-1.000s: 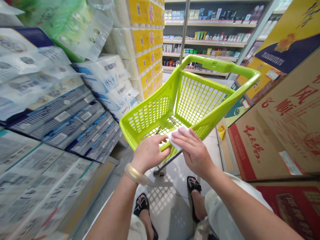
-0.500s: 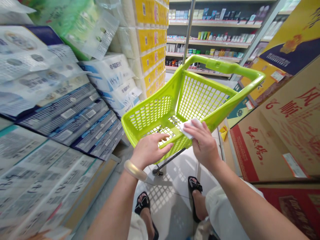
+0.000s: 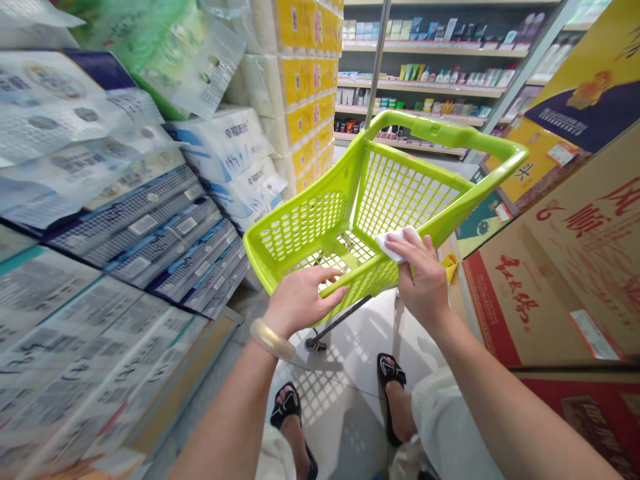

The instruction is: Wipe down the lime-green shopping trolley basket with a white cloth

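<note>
A lime-green plastic shopping cart (image 3: 295,220) with a grid of holes stands in front of me, its handle on the far right side. My left hand (image 3: 305,297), with a pale gold bangle on the wrist, holds its near rim, fingers over the inside and thumb on the outside. Pressed against the same rim further right is a folded white wipe (image 3: 393,247), a tissue or a cloth. My right hand (image 3: 424,270) lies over the wipe and grips it, covering part of it.
Stacked packs of tissue paper (image 3: 150,227) rise on the left, with yellow-and-white packs (image 3: 307,107) behind. Cardboard boxes (image 3: 555,287) line the right. Shelves (image 3: 430,83) of bottles and tubes stand beyond the cart. A caster wheel (image 3: 315,345) rests near my sandalled feet.
My right hand has slid the white wipe up and to the right along the cart rim. My left hand keeps its place on the rim.
</note>
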Demonstrator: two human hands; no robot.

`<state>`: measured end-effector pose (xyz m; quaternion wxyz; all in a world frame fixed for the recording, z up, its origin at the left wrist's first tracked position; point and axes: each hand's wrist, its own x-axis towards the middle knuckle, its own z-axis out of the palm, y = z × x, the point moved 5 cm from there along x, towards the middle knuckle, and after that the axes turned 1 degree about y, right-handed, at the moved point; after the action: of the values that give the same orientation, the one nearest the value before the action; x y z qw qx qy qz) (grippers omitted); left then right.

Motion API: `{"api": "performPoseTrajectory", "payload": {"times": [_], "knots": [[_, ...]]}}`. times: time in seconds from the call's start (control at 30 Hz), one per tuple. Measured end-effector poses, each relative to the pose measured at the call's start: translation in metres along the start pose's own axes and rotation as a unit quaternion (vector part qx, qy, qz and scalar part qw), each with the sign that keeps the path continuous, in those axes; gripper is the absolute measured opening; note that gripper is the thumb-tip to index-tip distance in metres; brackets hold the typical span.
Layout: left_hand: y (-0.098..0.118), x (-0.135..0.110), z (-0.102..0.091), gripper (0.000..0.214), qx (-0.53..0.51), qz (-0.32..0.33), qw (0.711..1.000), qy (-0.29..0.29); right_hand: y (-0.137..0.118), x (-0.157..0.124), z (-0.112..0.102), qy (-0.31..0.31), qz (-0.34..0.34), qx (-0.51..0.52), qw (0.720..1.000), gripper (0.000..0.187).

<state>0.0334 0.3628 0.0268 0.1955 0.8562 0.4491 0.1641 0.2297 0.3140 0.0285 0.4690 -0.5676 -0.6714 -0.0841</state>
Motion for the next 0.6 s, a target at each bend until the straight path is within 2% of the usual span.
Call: {"api": "performPoseTrajectory", "payload": {"times": [0.07, 0.17, 0.23, 0.3, 0.4, 0.47, 0.6], "knots": [[0.001, 0.0, 0.0, 0.033, -0.003, 0.004, 1.0, 0.0, -0.005, -0.002, 0.003, -0.004, -0.008, 0.004, 1.0, 0.039], [0.001, 0.0, 0.001, 0.028, 0.0, 0.024, 1.0, -0.002, -0.028, -0.011, 0.015, -0.068, -0.071, 0.031, 0.995, 0.041], [0.002, 0.0, 0.001, 0.025, 0.005, 0.037, 0.999, -0.005, -0.034, -0.013, 0.019, -0.096, -0.097, 0.041, 0.99, 0.042], [0.002, 0.0, 0.001, 0.025, 0.01, 0.044, 0.999, -0.005, -0.026, -0.009, 0.016, -0.079, -0.081, 0.034, 0.993, 0.042], [0.002, 0.0, 0.001, 0.026, 0.017, 0.043, 0.999, -0.001, -0.004, 0.001, 0.007, -0.014, -0.02, 0.012, 1.0, 0.041], [0.001, 0.0, 0.001, 0.025, 0.02, 0.039, 0.999, 0.002, -0.002, 0.001, 0.006, 0.001, -0.009, 0.01, 1.0, 0.04], [0.001, 0.001, 0.002, 0.023, 0.029, 0.043, 0.999, -0.004, -0.031, -0.01, 0.02, -0.077, -0.088, 0.045, 0.992, 0.04]]}}
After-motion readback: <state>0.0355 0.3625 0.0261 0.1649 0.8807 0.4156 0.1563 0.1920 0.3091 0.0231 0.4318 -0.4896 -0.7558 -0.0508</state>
